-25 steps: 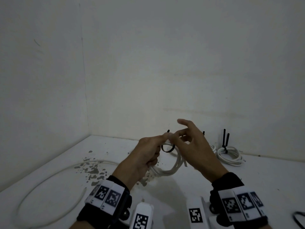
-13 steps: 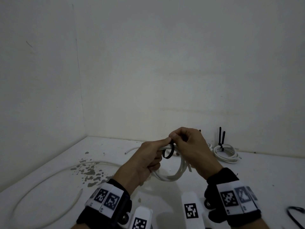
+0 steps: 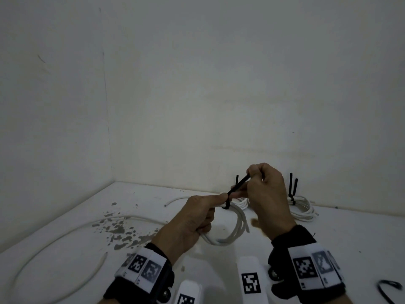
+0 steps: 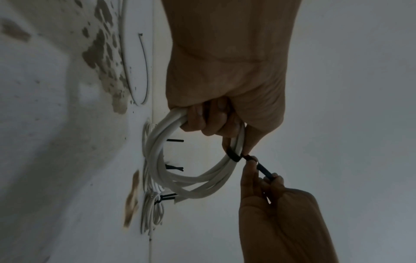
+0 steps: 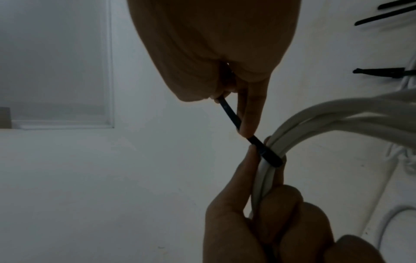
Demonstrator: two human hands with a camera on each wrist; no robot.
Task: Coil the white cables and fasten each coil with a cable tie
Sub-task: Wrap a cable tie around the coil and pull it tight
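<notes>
My left hand (image 3: pixel 197 213) grips a coil of white cable (image 3: pixel 235 227) above the white table, fingers curled round the bundle (image 4: pixel 171 135). A black cable tie (image 3: pixel 237 186) is wrapped tight round the coil beside my left thumb (image 5: pixel 270 156). My right hand (image 3: pixel 265 189) pinches the tie's free tail (image 5: pixel 229 113) and holds it taut, up and to the right of the coil. The tie's band hugs the strands (image 4: pixel 234 155).
A tied coil (image 3: pixel 301 208) with upright black tie tails lies at the back right by the wall; another tied coil (image 3: pixel 240 202) lies behind my hands. A long loose white cable (image 3: pixel 65 233) curves over the stained left part of the table. A black tie (image 3: pixel 390 288) lies at bottom right.
The tie's wide loop has drawn tight round the coil. My right hand has moved up and right, pulling the tail out straight.
</notes>
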